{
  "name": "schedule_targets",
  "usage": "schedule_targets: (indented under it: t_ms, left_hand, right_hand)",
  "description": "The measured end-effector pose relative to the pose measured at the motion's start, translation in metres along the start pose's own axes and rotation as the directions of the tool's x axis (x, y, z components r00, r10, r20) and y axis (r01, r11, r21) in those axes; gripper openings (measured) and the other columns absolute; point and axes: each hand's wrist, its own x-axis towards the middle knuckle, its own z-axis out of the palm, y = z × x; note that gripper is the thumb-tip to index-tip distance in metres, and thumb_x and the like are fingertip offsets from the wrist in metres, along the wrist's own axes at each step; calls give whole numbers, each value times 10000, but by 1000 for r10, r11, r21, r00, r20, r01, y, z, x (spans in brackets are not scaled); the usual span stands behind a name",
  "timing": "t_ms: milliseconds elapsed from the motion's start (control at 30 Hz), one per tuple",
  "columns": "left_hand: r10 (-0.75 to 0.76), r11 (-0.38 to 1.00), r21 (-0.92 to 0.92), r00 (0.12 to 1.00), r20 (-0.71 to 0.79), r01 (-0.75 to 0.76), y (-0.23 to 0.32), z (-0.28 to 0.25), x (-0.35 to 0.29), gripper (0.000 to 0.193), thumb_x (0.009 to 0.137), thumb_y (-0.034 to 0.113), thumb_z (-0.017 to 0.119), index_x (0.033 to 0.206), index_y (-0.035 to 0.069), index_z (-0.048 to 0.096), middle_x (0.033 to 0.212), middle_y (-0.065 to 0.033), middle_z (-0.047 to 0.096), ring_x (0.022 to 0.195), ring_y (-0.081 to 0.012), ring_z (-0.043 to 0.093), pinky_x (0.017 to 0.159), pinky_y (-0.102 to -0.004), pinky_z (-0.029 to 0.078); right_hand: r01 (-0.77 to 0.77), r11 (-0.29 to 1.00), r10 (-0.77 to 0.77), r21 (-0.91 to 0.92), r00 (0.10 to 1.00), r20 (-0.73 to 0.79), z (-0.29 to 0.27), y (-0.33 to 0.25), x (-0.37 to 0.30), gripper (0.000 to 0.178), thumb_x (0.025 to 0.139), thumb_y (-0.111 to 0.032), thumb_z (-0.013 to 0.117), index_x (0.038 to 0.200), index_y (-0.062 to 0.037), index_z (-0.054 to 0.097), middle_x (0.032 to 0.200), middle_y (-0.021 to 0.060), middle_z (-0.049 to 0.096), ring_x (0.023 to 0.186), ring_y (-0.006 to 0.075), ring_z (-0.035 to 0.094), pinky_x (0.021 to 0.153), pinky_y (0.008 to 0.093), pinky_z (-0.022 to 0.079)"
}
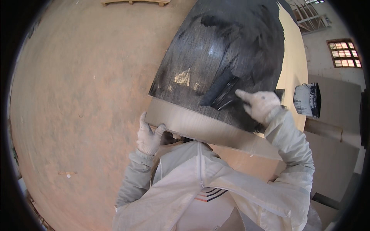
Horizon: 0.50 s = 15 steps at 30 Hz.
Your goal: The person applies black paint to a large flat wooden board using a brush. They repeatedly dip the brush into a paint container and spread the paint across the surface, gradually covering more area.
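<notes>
A large board [216,50] lies before me, its top coated in wet, shiny black with streaks and smears. Along its near end runs a bare light grey strip [208,125]. My right hand [264,106], in a white glove, reaches over the black surface with its index finger stretched forward. It is closed at a dark bar-shaped spreader [221,92] lying slantwise on the wet coat; its handle cannot be made out against the black. My left hand [149,138], also gloved, grips the near left corner of the grey strip, with thumb and fingers on either side of that corner.
A pale yellow board [295,65] shows along the right side under the black one. Beside it is a white container [306,100] smeared black. Grey panels [333,161] stand at right, below a barred window [344,53]. A wooden pallet [135,2] lies far off on the floor.
</notes>
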Motion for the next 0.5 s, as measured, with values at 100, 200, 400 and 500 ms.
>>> schedule_targets:
  t_ms: [100, 200, 400, 500]
  left_hand:
    - [-2, 1000, -7, 1000, 6, 2, 2, 1, 2, 892, 934, 230, 863, 1578, -94, 338, 1330, -241, 712, 1229, -284, 707, 1046, -397, 557]
    - [-28, 999, 32, 1000, -1, 28, 1, -1, 1, 886, 930, 236, 863, 1573, -93, 348, 1312, -248, 718, 1213, -306, 719, 1031, -403, 566]
    - [-56, 998, 10, 998, 34, 56, 2, -1, 0, 832, 968, 246, 830, 1596, -14, 350, 1393, -242, 682, 1280, -272, 667, 1078, -400, 524]
    - [-73, 997, 19, 997, 6, 73, 1, 1, 0, 874, 938, 252, 848, 1575, -80, 349, 1277, -257, 715, 1186, -315, 720, 1005, -394, 570]
  right_hand:
    - [-38, 999, 38, -12, 999, -32, -3, 3, 16, 468, 997, -245, 626, 1465, -233, 648, 1018, 164, 791, 972, 367, 767, 888, 503, 601]
    - [45, 999, -45, 15, 999, -28, -14, -40, 25, 462, 998, -235, 612, 1458, -209, 651, 1026, 156, 794, 976, 357, 769, 891, 501, 603]
    - [-52, 999, 50, -14, 993, -107, -29, -42, 67, 464, 1002, -228, 586, 1461, -203, 652, 1099, 175, 792, 1047, 374, 762, 942, 482, 599]
    - [53, 994, -56, -91, 998, -31, -35, -75, 50, 470, 1008, -219, 564, 1471, -207, 648, 1123, 165, 794, 1065, 353, 764, 958, 480, 597]
